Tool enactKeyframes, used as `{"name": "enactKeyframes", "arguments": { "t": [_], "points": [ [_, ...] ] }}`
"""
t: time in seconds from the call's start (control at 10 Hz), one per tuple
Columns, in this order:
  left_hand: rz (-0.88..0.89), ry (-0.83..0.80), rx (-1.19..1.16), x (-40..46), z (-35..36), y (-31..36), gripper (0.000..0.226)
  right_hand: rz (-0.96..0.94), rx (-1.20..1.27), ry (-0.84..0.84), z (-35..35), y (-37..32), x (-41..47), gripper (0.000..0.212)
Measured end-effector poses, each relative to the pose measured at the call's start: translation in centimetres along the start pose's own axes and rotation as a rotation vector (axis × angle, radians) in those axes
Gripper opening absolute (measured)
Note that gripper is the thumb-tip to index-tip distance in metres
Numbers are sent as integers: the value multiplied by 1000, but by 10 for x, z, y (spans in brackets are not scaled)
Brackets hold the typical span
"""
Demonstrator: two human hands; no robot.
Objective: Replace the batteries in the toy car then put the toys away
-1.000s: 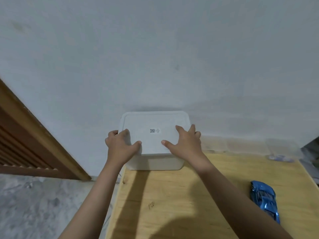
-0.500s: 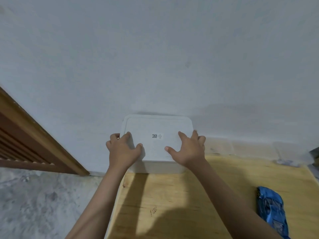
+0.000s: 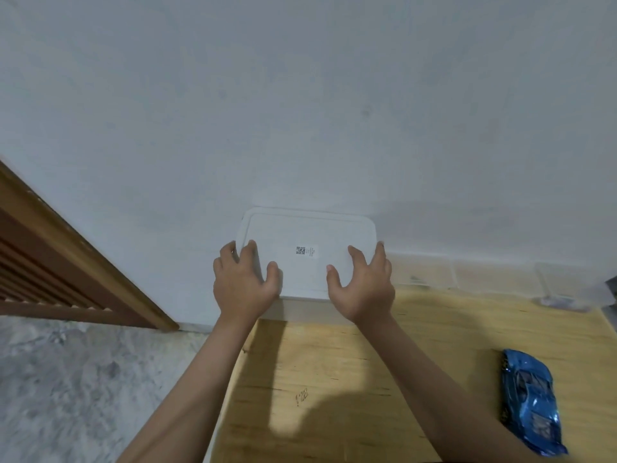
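Wooden surface (image 3: 417,362) ran up to the white wall; its left edge dropped to the floor right by the white lidded box (image 3: 310,252), which sat at the back left corner, touching the wall. Over the last second the box stayed put; both hands slid outward toward its sides. Left hand (image 3: 245,282) curled round the left lid edge, right hand (image 3: 362,285) spread wide on the right part. Likely about to lift the lid or the box. Blue toy car (image 3: 527,399) lay well apart, near right, open room between.
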State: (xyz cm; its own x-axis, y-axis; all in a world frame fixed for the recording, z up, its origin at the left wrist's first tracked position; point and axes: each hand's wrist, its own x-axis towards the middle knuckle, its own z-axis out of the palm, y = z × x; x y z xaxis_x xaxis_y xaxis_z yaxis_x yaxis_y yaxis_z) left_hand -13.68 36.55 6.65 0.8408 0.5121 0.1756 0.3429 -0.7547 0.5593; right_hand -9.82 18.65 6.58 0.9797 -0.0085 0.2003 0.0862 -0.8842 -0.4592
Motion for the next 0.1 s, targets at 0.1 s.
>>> {"name": "enactKeyframes", "arguments": {
  "t": [0.1],
  "points": [
    [-14,-22,11,2,1,-1,56,27,45,-105,-3,5,3,63]
  ]
}}
